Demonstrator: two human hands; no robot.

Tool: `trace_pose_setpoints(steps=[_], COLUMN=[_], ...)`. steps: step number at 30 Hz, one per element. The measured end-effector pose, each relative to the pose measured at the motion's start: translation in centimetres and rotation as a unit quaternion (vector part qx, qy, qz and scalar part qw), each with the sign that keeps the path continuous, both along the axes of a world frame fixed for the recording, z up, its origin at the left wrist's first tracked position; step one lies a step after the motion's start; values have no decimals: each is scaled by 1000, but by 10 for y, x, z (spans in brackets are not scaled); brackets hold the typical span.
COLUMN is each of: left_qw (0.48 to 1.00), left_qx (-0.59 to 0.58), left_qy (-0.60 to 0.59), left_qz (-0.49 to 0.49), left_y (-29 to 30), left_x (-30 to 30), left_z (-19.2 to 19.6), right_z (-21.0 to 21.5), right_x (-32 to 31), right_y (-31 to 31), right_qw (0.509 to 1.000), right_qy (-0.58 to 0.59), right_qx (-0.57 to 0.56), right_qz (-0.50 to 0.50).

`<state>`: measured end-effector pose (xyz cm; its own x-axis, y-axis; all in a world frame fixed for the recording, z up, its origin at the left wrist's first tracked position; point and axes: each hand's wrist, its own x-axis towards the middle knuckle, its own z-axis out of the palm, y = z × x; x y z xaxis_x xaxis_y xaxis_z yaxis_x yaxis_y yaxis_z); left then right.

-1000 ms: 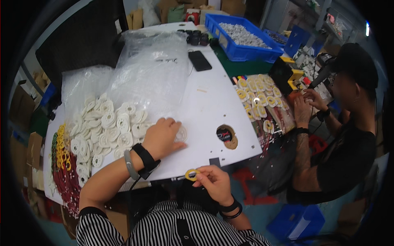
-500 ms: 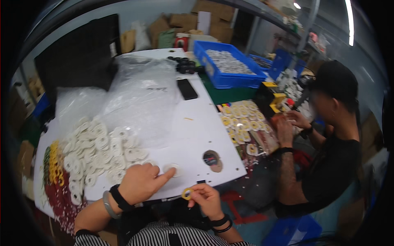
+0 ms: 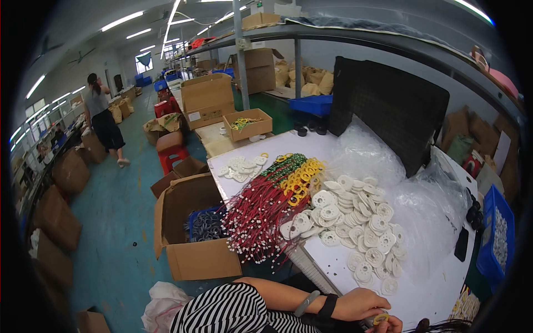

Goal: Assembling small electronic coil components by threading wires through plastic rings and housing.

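Right hand (image 3: 391, 324) pinched on small yellow plastic ring (image 3: 380, 318), near white flat table (image 3: 425, 297). Left hand (image 3: 358, 304) loosely curled alongside; its hold can't be told. White round plastic discs (image 3: 358, 219) heaped near, seemingly for reach.

hands (image 3: 358, 304) at yellow ring (image 3: 380, 318)

A worn blue-green painted floor (image 3: 114, 233) runs up the frame's left side toward a bright window (image 3: 144, 67) at upper left, under long white fluorescent tubes (image 3: 122, 21), while a grey metal shelving rack (image 3: 383, 41) crosses the upper right before a grey wall (image 3: 388, 14).
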<state>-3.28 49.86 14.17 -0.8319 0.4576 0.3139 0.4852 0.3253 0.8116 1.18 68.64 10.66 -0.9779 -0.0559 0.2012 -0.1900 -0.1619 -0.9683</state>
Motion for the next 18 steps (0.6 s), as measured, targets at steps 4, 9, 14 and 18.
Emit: trace_pose_setpoints(steps=[4, 9, 14, 18], left_qw=[993, 983, 914, 898], left_qx=[84, 144, 220, 224], left_qy=[73, -111, -340, -376], left_qz=[38, 2, 18, -42], left_y=[-14, -35, -49, -40], left_x=[-7, -11, -16, -30], left_z=[-13, -8, -7, -14], right_z=[-2, -6, 8, 3], right_x=[-12, 1, -15, -12], right_y=[-28, -45, -58, -46], right_qw=[999, 988, 991, 988], right_qy=[-10, -5, 14, -7], right_qx=[52, 99, 68, 87], right_qz=[-7, -122, -111, -130])
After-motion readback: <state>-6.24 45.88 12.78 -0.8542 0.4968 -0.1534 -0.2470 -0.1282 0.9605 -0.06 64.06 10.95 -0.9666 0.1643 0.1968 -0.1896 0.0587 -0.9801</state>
